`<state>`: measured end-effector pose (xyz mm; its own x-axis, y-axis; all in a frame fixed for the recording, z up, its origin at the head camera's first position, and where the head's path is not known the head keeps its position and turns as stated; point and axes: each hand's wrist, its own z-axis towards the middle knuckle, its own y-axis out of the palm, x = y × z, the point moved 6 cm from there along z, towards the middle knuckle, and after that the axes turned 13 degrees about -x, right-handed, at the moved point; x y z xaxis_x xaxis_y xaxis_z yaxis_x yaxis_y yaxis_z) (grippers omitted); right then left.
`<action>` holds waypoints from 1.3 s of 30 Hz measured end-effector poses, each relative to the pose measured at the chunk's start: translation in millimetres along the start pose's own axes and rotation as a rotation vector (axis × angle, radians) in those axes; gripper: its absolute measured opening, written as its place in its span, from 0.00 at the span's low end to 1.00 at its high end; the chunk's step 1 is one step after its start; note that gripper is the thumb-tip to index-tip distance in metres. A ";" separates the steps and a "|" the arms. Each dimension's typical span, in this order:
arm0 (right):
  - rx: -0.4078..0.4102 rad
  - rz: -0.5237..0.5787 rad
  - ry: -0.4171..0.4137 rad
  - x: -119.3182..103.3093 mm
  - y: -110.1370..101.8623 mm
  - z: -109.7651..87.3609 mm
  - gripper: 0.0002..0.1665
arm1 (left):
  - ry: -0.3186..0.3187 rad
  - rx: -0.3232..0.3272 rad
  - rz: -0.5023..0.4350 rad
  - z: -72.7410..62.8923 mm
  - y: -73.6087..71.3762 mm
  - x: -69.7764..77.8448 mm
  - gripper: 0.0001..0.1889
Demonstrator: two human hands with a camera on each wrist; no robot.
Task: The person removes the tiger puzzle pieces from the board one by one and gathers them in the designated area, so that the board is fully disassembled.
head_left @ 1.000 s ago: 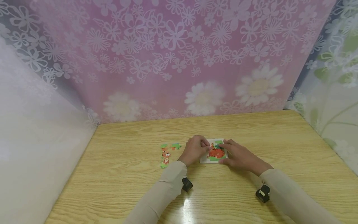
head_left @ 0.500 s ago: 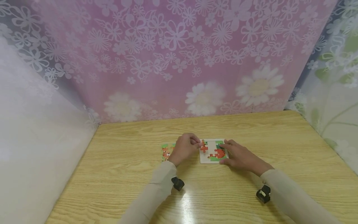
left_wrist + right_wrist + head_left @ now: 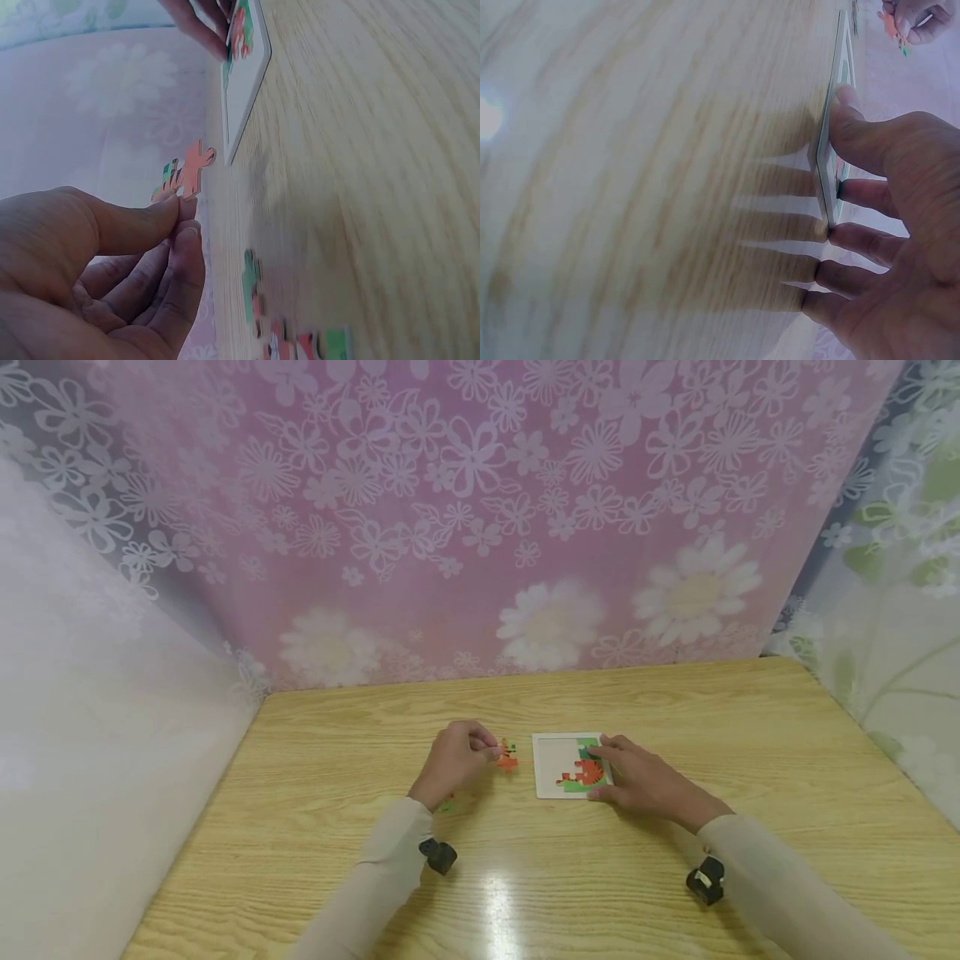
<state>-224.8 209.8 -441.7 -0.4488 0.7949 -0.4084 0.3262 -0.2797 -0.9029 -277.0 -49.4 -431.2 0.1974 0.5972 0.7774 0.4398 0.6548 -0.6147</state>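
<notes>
My left hand (image 3: 455,760) pinches an orange and green jigsaw piece (image 3: 507,757) between thumb and fingers, raised off the table left of the puzzle tray. That white-rimmed puzzle tray (image 3: 551,762) lies flat, with joined pieces (image 3: 590,772) showing orange stripes and green along its right side and bottom. Its left part shows bare backing. My right hand (image 3: 647,777) rests on the tray's right side, fingers spread and fairly straight, thumb on the near rim and a fingertip on the pieces. Loose jigsaw pieces (image 3: 306,345) lie under my left hand, mostly hidden in the head view.
The wooden table (image 3: 585,877) extends around the tray on all sides. A pink flowered curtain (image 3: 450,568) hangs behind its far edge, with pale curtains on the left and right. Black wrist cameras (image 3: 438,855) sit on both sleeves.
My left hand has lifted the orange piece out of the tray and carried it left, over the loose pieces. My right hand stays at the tray.
</notes>
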 end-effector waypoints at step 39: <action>-0.006 -0.009 0.019 0.3 0.7 1.2 0.40 | -0.159 -0.013 0.046 -24.6 -19.8 -29.2 0.04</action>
<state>-225.7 209.2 -442.6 -0.4359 0.8072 -0.3980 0.3274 -0.2697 -0.9056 -269.9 -91.1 -438.5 0.0768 0.6927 0.7172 0.4453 0.6197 -0.6463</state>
